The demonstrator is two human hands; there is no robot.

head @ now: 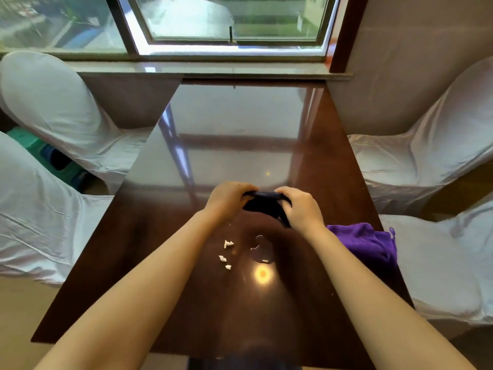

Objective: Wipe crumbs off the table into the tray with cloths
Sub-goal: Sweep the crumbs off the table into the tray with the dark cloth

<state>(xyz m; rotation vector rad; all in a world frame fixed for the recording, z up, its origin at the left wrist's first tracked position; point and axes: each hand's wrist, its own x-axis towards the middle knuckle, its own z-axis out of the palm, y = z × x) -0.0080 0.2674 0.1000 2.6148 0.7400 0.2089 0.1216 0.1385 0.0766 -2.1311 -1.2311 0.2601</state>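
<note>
Glossy dark brown wooden table (pixel 266 145) fills the head view, its polished top mirroring the window (pixel 229 20) that stands behind a pale stone sill at the far end. Chairs draped in white fabric covers (pixel 56 108) flank it on both sides, two to the left and two to the right. Above the middle of the table, both bare forearms reach forward and the hands meet on a dark navy cloth (pixel 265 204). The left hand (pixel 229 200) has its fingers curled down and clamped on the cloth's left end, while the right hand (pixel 300 206) grips the right end the same way, so that the cloth is bunched between them with a corner hanging below the right palm. Whether the cloth touches the tabletop cannot be told. Nearer the camera, between the forearms, several small white crumbs (pixel 228 243) lie scattered on the wood. A crumpled purple cloth (pixel 370 241) rests at the table's right edge, just beside the right wrist.
</note>
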